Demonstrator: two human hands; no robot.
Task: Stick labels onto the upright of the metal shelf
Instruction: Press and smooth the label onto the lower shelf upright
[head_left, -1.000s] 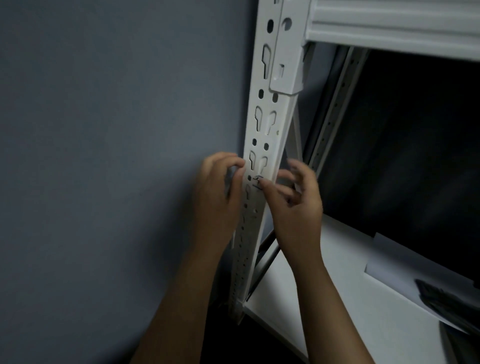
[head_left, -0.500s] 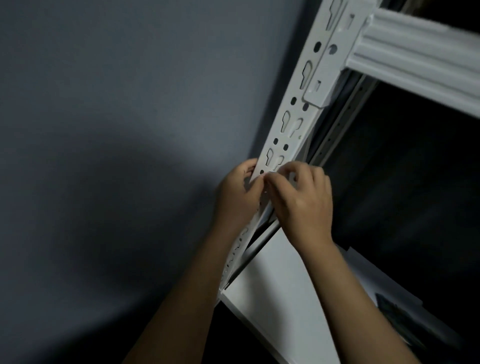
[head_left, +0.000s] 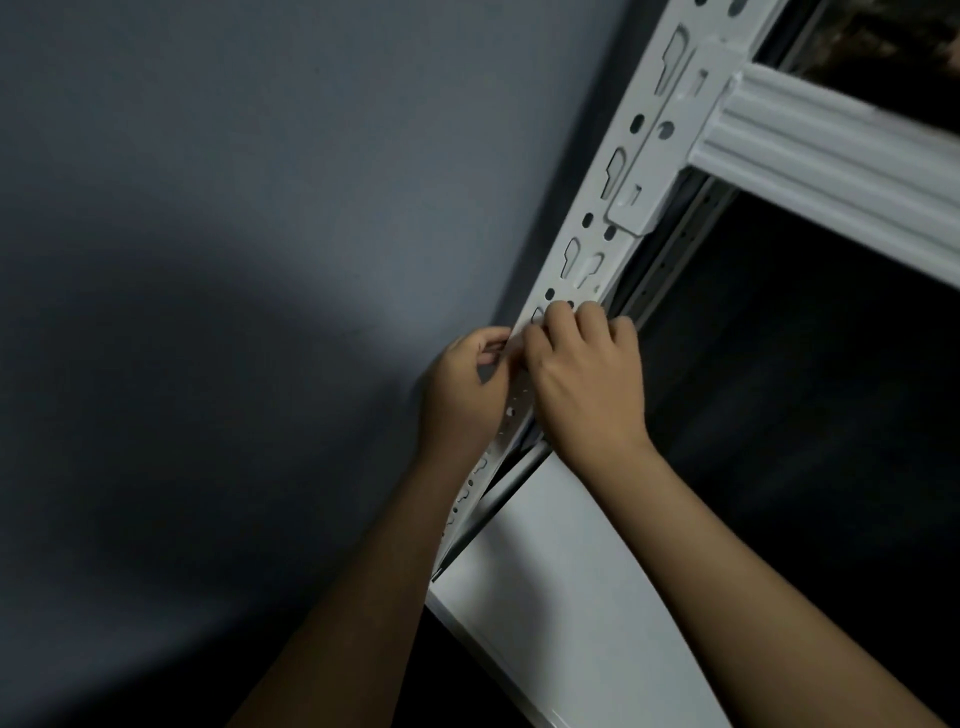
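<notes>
Shifted higher along upright (head_left: 592, 244) since earlier: left hand (head_left: 462, 389) curled round edge; right hand (head_left: 587, 379) fingertips pinching face; label unseen.

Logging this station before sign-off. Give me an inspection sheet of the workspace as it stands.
Surface: white shelf board, bare where visible.
Job's things: white slotted upright, crossbeam hooked onto it; label not clearly visible, hidden by the fingers.
Clutter: nothing seen.
Hands: left hand curled at the upright's left edge; right hand with fingers bent on the upright's face, possibly pressing a label.
Cables: nothing seen.
Surroundings: grey wall on the left; dark space behind the shelf; dim lighting.
</notes>
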